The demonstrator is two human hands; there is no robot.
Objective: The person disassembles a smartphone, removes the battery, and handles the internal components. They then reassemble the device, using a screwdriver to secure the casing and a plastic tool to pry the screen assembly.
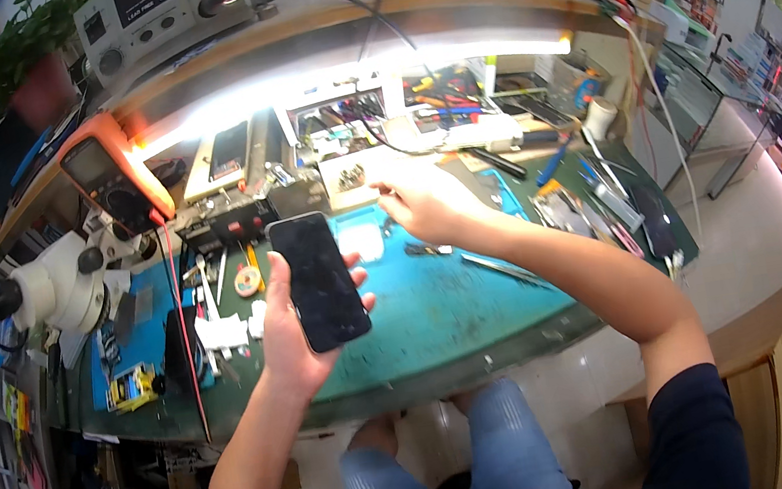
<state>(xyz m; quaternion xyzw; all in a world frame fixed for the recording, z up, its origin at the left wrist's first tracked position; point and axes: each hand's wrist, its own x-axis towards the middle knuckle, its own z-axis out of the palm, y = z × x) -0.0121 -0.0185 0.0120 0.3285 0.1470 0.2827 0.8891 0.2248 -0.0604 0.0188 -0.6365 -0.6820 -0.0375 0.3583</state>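
Observation:
A black smartphone (321, 280) with a dark screen is held upright in my left hand (286, 321). My thumb lies along its left edge and the fingertips wrap round its right edge. To the right of the phone, my right hand (430, 200) hangs over the blue work mat (401, 314) with its fingers bent in a pinch. Anything between those fingertips is too small or too bright to make out. Beyond them is a small tray of metal bits (346, 178). A pair of tweezers (506, 270) lies on the mat under my right forearm.
An orange multimeter (113, 175) and a white microscope (53, 285) stand at left. A lit tube lamp (337, 83) runs under the shelf. Screwdrivers and pliers (592, 204) crowd the right side; a solder spool (248, 281) sits left of the phone.

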